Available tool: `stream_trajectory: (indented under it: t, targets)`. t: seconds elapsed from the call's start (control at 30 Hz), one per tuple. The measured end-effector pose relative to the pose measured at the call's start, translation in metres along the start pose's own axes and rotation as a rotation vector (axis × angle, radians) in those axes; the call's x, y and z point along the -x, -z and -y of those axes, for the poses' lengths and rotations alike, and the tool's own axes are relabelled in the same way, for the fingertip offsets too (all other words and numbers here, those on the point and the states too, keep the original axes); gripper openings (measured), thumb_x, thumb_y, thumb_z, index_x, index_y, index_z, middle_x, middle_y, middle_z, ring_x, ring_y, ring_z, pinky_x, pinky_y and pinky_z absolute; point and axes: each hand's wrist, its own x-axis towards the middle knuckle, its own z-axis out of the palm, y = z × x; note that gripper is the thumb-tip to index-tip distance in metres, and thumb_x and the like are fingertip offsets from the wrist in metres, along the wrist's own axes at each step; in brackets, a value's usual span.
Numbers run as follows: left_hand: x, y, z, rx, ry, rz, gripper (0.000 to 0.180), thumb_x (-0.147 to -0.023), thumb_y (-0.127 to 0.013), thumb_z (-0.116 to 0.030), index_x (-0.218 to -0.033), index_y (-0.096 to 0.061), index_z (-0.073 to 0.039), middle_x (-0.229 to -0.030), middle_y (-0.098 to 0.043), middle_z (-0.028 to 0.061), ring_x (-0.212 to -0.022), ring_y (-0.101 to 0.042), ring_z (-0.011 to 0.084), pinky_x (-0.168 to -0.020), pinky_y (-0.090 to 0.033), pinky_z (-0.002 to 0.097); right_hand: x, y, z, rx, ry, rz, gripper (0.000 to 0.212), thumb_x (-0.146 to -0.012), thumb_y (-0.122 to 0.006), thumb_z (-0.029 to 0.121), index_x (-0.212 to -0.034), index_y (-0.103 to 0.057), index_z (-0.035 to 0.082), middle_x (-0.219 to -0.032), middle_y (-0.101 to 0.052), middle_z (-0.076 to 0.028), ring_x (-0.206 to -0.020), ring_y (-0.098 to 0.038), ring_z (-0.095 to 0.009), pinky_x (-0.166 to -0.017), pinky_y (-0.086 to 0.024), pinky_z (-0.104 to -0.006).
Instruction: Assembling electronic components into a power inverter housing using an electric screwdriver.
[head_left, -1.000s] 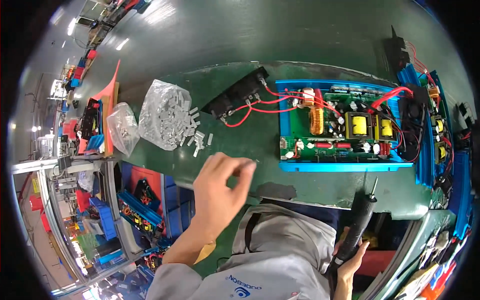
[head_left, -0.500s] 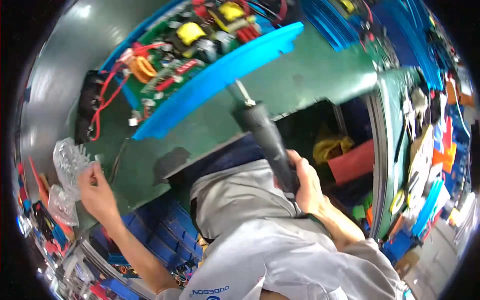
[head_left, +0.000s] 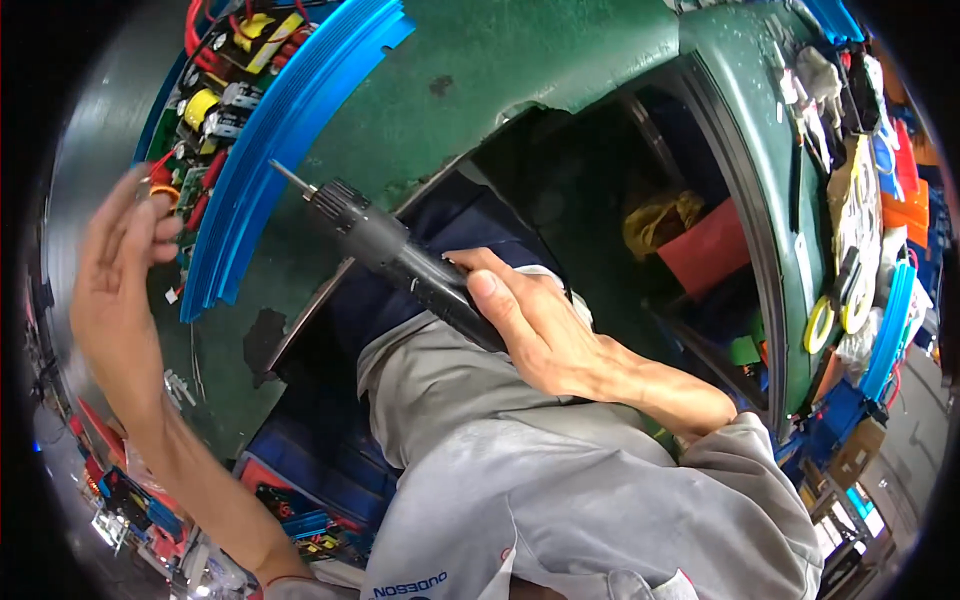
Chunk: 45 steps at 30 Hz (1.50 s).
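Left hand (head_left: 125, 260) just changed station: half a second ago it was down at the bag of small clear pieces (head_left: 178, 388), now it's up at the near-left end of the circuit board (head_left: 193, 180), by the orange coil (head_left: 166, 192). Fingers are curled but motion-blurred, so I can't tell whether I'm pinching a piece or nothing.

Right hand (head_left: 540, 325) is wrapped round the black power screwdriver (head_left: 385, 245), same grip as before. Tool has swung from near upright to tilted well left; its bit (head_left: 292, 180) now overlaps the outer wall of the blue housing (head_left: 300, 130) in view. Contact or just above, can't say.

Housing sits upper left on the green bench (head_left: 560, 60), board and yellow transformer (head_left: 200, 107) inside it. Its shift in frame is mostly my head turning, I think.

Net: both hands are off the supply side and at the unit. My read: parts-fetch leg over, driver brought in close, no screw visibly engaged.
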Motion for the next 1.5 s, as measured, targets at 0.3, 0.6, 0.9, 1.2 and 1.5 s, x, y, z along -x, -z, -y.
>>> stream_trajectory:
  t: [0.3,0.6,0.9,1.2,1.5]
  targets:
    - [-0.006,-0.025,-0.024,-0.279,-0.176,0.009,0.015,-0.098,-0.066,-0.01,-0.108,-0.071,0.0,-0.103,-0.071,0.0039,-0.091,-0.067,0.0129,-0.081,-0.05,0.0225,-0.01,0.005,0.002,-0.062,0.021,0.041,0.048,-0.111,-0.026,0.035,-0.137,-0.049,0.002,-0.063,-0.051,-0.01,-0.057,-0.053,-0.022,-0.058,-0.04,-0.0364]
    - [-0.031,-0.028,-0.013,-0.444,-0.517,0.081,0.006,-0.09,-0.069,-0.002,-0.096,-0.072,0.001,-0.138,-0.059,0.0084,-0.105,-0.062,0.0167,-0.082,-0.05,0.0254,-0.019,0.01,0.018,-0.055,-0.039,0.096,0.051,-0.111,-0.025,0.037,-0.137,-0.049,-0.001,-0.068,-0.055,-0.009,-0.062,-0.055,-0.021,-0.063,-0.042,-0.0345]
    - [-0.033,-0.027,-0.021,-0.314,-0.486,0.072,0.014,-0.076,-0.076,0.001,-0.084,-0.065,0.0,-0.14,-0.057,0.0169,-0.121,-0.059,0.0355,-0.101,-0.048,0.0409,-0.017,0.005,-0.006,-0.504,-0.217,0.237,0.07,-0.107,-0.02,0.056,-0.13,-0.052,-0.003,-0.089,-0.066,-0.008,-0.079,-0.062,-0.014,-0.075,-0.049,-0.0274]
    - [-0.042,-0.024,-0.032,-0.344,-0.465,0.15,0.02,-0.071,-0.08,-0.005,-0.079,-0.063,-0.001,-0.139,-0.058,0.015,-0.122,-0.058,0.0365,-0.107,-0.045,0.0518,-0.022,0.022,-0.001,-0.583,-0.297,0.358,0.078,-0.105,-0.021,0.061,-0.134,-0.05,-0.005,-0.084,-0.065,-0.009,-0.073,-0.058,-0.014,-0.07,-0.045,-0.0285]
    - [-0.044,-0.029,-0.018,-0.323,-0.515,0.15,0.017,-0.072,-0.078,-0.006,-0.08,-0.062,-0.003,-0.132,-0.064,0.0149,-0.125,-0.058,0.0349,-0.11,-0.039,0.0545,-0.034,0.024,-0.006,-0.811,-0.482,0.492,0.101,-0.094,-0.027,0.079,-0.134,-0.053,-0.009,-0.078,-0.064,-0.011,-0.061,-0.058,-0.017,-0.059,-0.045,-0.0296]
